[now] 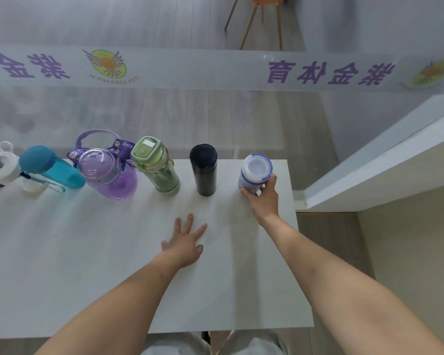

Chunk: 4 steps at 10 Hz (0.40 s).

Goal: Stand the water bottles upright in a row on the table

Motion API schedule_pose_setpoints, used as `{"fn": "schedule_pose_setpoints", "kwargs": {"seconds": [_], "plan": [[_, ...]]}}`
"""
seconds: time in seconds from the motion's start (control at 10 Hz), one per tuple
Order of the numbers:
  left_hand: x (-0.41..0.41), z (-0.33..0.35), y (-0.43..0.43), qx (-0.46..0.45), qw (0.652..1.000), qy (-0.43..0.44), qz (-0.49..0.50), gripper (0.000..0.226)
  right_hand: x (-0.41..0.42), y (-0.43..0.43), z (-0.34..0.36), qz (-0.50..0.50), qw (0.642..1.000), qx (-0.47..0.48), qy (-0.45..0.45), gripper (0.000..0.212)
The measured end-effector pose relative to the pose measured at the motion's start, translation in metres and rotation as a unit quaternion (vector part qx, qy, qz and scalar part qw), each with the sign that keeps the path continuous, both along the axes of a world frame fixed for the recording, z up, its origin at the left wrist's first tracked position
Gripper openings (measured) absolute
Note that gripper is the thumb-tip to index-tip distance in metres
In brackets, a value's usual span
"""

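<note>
Several bottles stand upright in a row along the far edge of the white table (87,252). From the left: a white bottle (3,167), a teal bottle (51,167), a round purple bottle (105,172) with a strap, a green bottle (157,167), and a black flask (204,170). At the right end stands a white bottle with a blue-rimmed lid (255,171); my right hand (263,198) is wrapped around its lower body. My left hand (186,242) lies flat on the table, fingers spread, holding nothing.
A glass partition with purple lettering rises just behind the table's far edge. The table's right edge (299,239) is close to my right arm. A white ledge (369,180) runs to the right. An orange chair (259,19) stands beyond the glass.
</note>
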<state>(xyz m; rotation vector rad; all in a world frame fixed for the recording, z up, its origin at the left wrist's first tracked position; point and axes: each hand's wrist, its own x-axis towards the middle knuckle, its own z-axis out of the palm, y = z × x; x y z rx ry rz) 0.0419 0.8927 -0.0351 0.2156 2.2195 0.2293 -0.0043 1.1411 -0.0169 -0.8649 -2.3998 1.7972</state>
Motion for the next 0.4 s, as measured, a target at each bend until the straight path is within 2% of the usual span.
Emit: {"fn": "schedule_pose_setpoints", "kwargs": {"seconds": [0.4], "plan": [[0.0002, 0.0005, 0.0007, -0.001, 1.0, 0.001, 0.006, 0.066, -0.0033, -0.0027, 0.0048, -0.003, 1.0, -0.009, -0.004, 0.076]]}}
